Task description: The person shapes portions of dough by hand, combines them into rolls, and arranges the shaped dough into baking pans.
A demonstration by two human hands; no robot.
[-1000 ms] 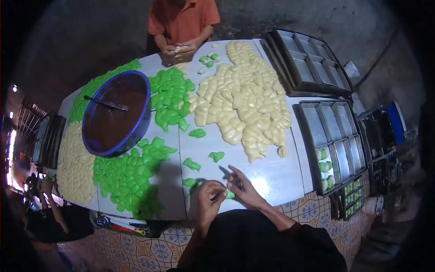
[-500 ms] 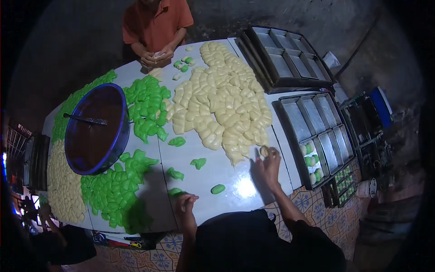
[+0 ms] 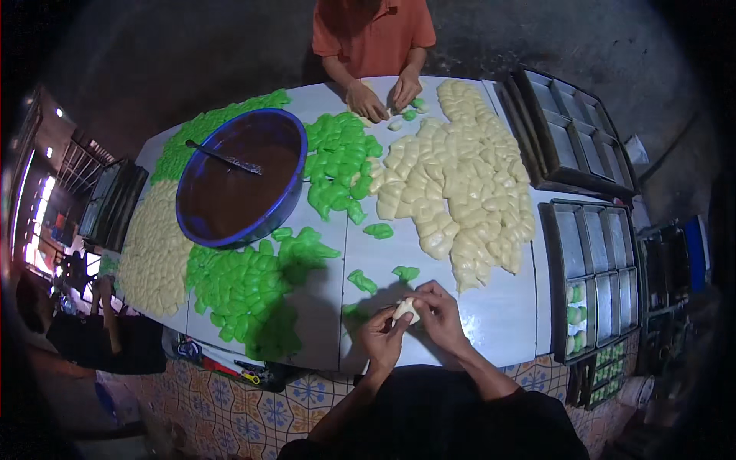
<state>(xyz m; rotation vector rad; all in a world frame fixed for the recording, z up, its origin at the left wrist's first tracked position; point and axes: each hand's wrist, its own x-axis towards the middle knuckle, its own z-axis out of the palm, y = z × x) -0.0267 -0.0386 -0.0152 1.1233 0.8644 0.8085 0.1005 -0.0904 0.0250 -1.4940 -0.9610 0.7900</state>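
Your L hand point(image 3: 382, 338) & R hand point(image 3: 439, 313), apart a half-sec ago, now both finger-pinch one small, cream-coloured dough lump point(image 3: 406, 309); neither's free.

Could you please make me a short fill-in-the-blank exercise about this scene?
1. Of the colours green and cream, the piece of dough between the left hand and the right hand is ____.
2. The contents of the round basin are ____ in colour.
3. The small loose pieces just beyond the hands are ____.
4. In the divided metal tray nearer than the stacked trays, dough pieces sit at the ____ end of the near row.

Missing words: cream; brown; green; left.
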